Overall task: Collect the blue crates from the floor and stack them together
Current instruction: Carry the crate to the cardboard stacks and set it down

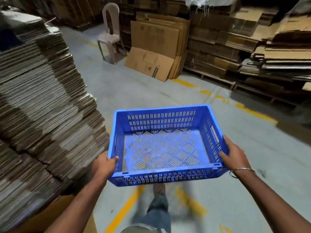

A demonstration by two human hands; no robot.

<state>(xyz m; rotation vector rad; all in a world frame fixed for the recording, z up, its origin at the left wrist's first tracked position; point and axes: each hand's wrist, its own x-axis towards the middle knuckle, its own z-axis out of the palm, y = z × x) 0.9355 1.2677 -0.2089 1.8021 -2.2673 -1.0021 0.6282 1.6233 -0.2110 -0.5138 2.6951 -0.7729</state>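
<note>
An empty blue crate with slotted walls and a perforated bottom is held level in the air above the grey floor, in front of me. My left hand grips its near-left corner, thumb hooked over the rim. My right hand grips the right rim near the near-right corner, just below the side handle slot. A thin metal bangle sits on my right wrist. No other blue crate is in view.
A tall stack of flattened cardboard stands close on my left. More cardboard piles on pallets line the right and back. Leaning cardboard sheets and a plastic chair stand ahead. Yellow lines mark the floor.
</note>
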